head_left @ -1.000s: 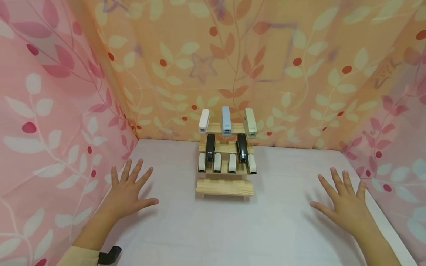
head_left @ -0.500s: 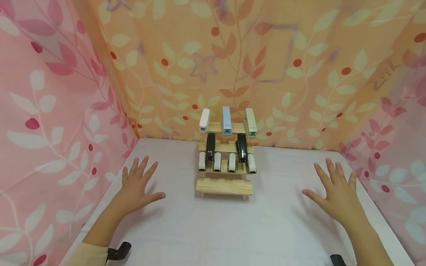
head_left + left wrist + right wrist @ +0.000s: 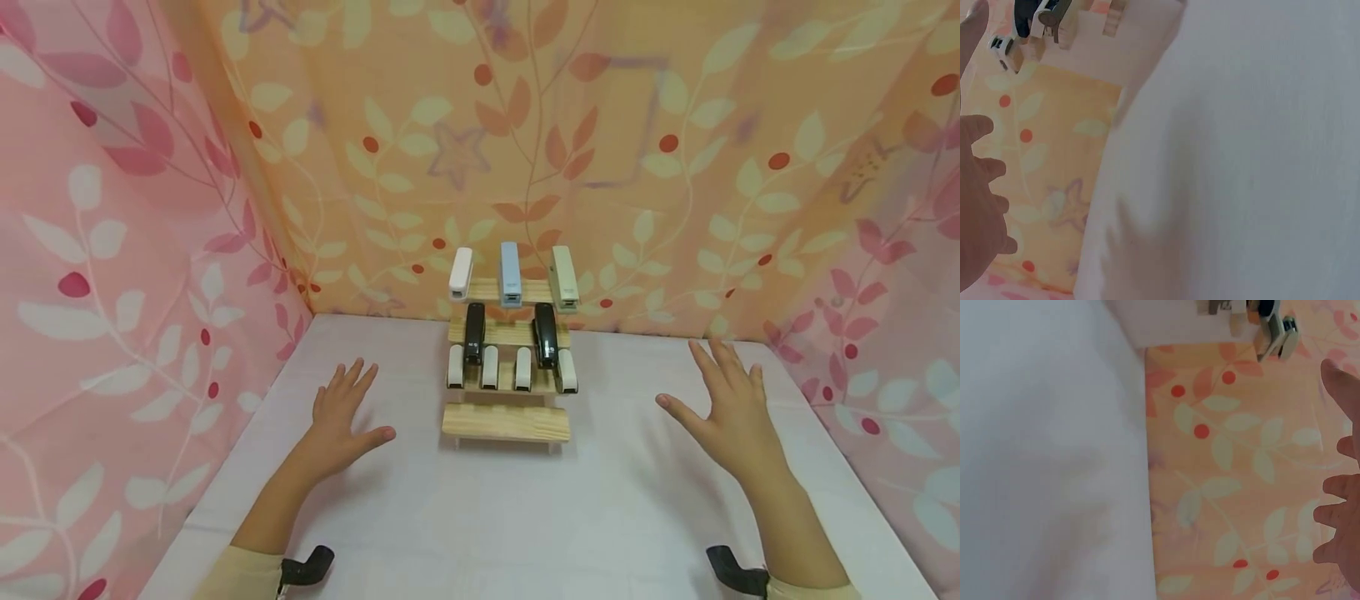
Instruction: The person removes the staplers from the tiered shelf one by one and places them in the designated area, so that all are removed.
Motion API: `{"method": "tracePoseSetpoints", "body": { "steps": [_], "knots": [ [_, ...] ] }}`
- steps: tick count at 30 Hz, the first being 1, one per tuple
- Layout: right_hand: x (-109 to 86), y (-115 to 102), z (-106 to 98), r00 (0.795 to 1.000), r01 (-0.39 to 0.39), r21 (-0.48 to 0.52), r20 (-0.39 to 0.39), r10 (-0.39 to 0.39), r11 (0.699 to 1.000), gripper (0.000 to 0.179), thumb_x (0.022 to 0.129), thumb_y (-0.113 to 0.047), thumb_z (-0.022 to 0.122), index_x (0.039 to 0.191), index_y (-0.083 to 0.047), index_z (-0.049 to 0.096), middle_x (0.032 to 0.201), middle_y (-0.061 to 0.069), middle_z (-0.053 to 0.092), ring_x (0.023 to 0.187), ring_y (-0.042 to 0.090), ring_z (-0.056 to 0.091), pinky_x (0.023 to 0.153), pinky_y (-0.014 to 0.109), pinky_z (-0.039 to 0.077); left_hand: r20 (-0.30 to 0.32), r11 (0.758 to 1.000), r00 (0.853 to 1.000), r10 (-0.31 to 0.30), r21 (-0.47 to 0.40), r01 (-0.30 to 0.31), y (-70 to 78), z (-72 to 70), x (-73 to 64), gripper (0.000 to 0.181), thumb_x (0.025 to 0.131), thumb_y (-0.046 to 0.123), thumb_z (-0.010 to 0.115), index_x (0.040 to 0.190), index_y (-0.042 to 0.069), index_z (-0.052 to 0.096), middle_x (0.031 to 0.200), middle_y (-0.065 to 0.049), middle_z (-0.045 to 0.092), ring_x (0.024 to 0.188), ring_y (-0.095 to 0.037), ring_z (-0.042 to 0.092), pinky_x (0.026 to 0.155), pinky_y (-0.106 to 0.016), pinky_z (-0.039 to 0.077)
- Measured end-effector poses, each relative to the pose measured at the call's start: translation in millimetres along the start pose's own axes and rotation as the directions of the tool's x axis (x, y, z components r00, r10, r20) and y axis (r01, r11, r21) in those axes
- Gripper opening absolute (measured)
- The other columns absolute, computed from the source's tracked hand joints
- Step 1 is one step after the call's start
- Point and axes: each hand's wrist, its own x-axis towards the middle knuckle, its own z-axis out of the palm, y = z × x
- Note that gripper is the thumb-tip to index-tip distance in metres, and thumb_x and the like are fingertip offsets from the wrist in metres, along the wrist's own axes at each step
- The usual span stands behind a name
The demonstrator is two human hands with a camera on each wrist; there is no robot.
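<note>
My left hand (image 3: 337, 433) hovers over the table's left side, fingers spread and holding nothing. On the other side my right hand (image 3: 731, 417) is likewise spread and holds nothing. Between them, apart from both, stands a stepped wooden rack (image 3: 506, 423) bearing staplers. Its top step carries a white stapler (image 3: 461, 271), a light blue stapler (image 3: 511, 273) and a pale green stapler (image 3: 564, 277). Below lie two black staplers, one on the left (image 3: 474, 332) and one on the right (image 3: 546, 333). Several small white staplers (image 3: 490, 367) line the step under those. The lowest step is bare.
A white cloth covers the table (image 3: 495, 525). An orange leaf-patterned curtain (image 3: 465, 158) hangs behind the rack, and pink curtains flank the left (image 3: 112, 275) and right (image 3: 892, 308) sides. Black curved wrist mounts show at the left cuff (image 3: 307, 567) and right cuff (image 3: 735, 571).
Both hands have moved inward toward the rack, the left one to the right and the right one to the left and slightly farther forward. The staplers and rack have stayed put.
</note>
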Motion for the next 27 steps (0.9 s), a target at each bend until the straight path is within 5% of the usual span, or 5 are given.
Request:
{"method": "tracePoseSetpoints", "body": {
  "steps": [6, 11, 19, 27],
  "knots": [
    [14.6, -16.4, 3.0, 1.000, -0.017, 0.101, -0.013, 0.018, 0.995, 0.093, 0.088, -0.041, 0.081, 0.162, -0.011, 0.031, 0.168, 0.019, 0.025, 0.156, 0.041, 0.019, 0.127, 0.065, -0.004, -0.015, 0.990, 1.000, 0.001, -0.144, -0.004, 6.7, 13.5, 2.4, 0.100, 0.087, 0.052, 0.077, 0.165, 0.021, 0.022, 0.171, -0.013, 0.017, 0.157, -0.045, 0.003, 0.118, -0.079, 0.003],
    [25.1, -26.7, 6.0, 0.999, -0.025, 0.151, -0.020, 0.028, 0.988, 0.091, 0.089, -0.039, 0.081, 0.161, -0.009, 0.033, 0.166, 0.019, 0.030, 0.154, 0.042, 0.024, 0.128, 0.063, 0.002, -0.003, 0.965, 0.999, -0.035, -0.259, 0.033, 11.6, 21.4, 6.7, 0.096, 0.088, 0.050, 0.076, 0.164, 0.032, 0.022, 0.172, -0.005, 0.019, 0.158, -0.040, 0.006, 0.118, -0.079, 0.011],
    [41.8, -42.7, 10.2, 0.997, -0.069, 0.234, -0.011, 0.073, 0.970, 0.089, 0.091, -0.042, 0.078, 0.163, -0.019, 0.031, 0.166, 0.013, 0.031, 0.153, 0.040, 0.028, 0.118, 0.073, 0.026, 0.022, 0.888, 0.996, -0.081, -0.453, 0.082, 15.5, 39.6, 11.5, 0.086, 0.091, 0.066, 0.066, 0.162, 0.041, 0.022, 0.171, -0.001, 0.020, 0.156, -0.041, 0.017, 0.117, -0.079, 0.018],
    [53.8, -54.4, 14.0, 0.996, -0.079, 0.295, -0.003, 0.084, 0.952, 0.085, 0.094, -0.042, 0.075, 0.163, -0.020, 0.031, 0.164, 0.014, 0.035, 0.151, 0.043, 0.031, 0.115, 0.075, 0.029, 0.047, 0.842, 0.995, -0.089, -0.530, 0.101, 24.0, 56.6, 14.6, 0.082, 0.095, 0.058, 0.067, 0.162, 0.036, 0.026, 0.170, -0.004, 0.023, 0.155, -0.043, 0.019, 0.121, -0.074, 0.018]
  ]
}}
